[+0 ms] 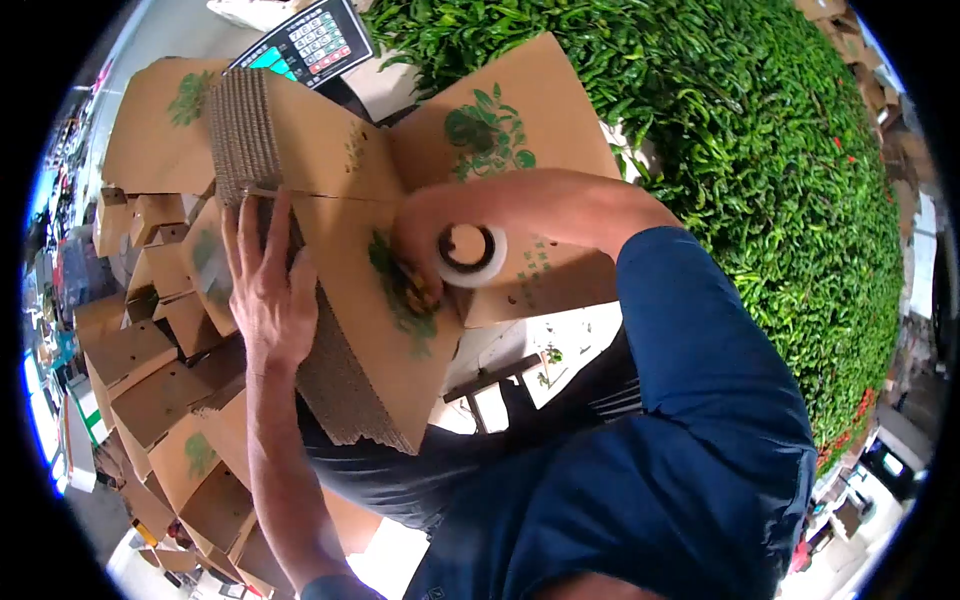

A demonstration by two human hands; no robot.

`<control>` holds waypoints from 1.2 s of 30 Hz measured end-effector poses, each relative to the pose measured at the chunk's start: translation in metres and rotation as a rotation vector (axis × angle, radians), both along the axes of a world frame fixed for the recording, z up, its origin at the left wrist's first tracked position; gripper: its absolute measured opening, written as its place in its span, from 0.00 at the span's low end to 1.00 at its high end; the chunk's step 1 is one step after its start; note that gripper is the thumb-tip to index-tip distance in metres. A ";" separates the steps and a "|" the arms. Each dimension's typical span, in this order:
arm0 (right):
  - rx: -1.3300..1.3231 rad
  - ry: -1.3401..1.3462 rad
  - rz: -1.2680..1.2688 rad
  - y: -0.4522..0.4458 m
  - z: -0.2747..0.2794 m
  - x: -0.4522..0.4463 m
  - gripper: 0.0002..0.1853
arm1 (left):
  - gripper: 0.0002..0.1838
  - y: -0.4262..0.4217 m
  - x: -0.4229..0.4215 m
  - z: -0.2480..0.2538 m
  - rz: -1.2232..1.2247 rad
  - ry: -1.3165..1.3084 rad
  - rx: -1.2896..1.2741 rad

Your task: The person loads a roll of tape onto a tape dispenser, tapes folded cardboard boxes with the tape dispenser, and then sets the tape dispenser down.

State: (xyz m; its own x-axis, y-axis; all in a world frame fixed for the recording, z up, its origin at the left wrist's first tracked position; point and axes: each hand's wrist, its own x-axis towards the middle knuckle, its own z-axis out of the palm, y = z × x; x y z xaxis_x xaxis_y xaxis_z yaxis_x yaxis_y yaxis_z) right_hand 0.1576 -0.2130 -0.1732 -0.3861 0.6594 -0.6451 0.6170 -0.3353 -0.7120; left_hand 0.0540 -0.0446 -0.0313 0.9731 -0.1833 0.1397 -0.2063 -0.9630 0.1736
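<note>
Head view, from near to far: closest is the person's dark blue short-sleeved shirt (640,510), with both bare arms reaching forward over the work. The left hand (270,285) lies with spread, nearly straight fingers against the ridged side of a thick stack of brown corrugated cardboard sheets (365,320), printed in green; it touches the edges and does not close around the stack. This stack stands tilted in front of the body, between the two hands.

The right hand (413,240) is bent inward over the printed front of the stack, with curled fingers. Just beside it is a round white roll with a dark inner ring (490,268), perhaps tape. I cannot tell if the fingers grip this roll or something smaller.

I judge that the step in hand is to steady the cardboard with the left hand while the right works at its front. The next move seems to call for firm left support, and for care that the sheets do not slide apart.

Behind stands a wide brown cardboard panel with a green plant print (565,110). Farther away are a dark keypad device with teal keys (318,45), many opened brown cardboard boxes (150,350) at left, and a large heap of glossy green peppers (800,220) at right.
</note>
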 end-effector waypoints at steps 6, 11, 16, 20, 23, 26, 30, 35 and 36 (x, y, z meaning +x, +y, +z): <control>0.205 0.042 0.361 -0.010 -0.048 -0.109 0.37 | 0.31 0.001 0.003 0.008 -0.005 0.027 -0.038; 0.142 0.405 -0.353 -0.087 0.065 -0.104 0.39 | 0.38 -0.008 0.002 0.004 0.042 -0.051 -0.054; 0.408 0.796 -0.799 -0.102 0.137 -0.122 0.59 | 0.38 -0.017 0.003 0.003 -0.033 -0.108 -0.034; 0.294 0.590 -1.093 -0.097 0.148 -0.156 0.58 | 0.36 -0.019 0.002 0.004 -0.018 -0.068 -0.021; 0.373 0.342 -1.074 -0.127 0.157 -0.165 0.59 | 0.33 -0.017 -0.002 0.007 0.012 -0.044 -0.001; 0.445 0.469 -1.281 -0.183 0.152 -0.176 0.51 | 0.31 0.000 -0.001 -0.001 -0.023 -0.101 0.004; 0.297 0.603 -1.956 -0.220 0.176 -0.195 0.41 | 0.32 0.013 0.001 -0.011 -0.040 -0.151 0.008; 0.452 0.182 -2.371 -0.154 0.104 -0.168 0.33 | 0.34 0.010 0.004 -0.008 0.030 -0.051 0.033; 0.532 0.228 -2.314 -0.139 0.078 -0.151 0.34 | 0.34 0.009 0.003 -0.006 0.020 -0.046 0.034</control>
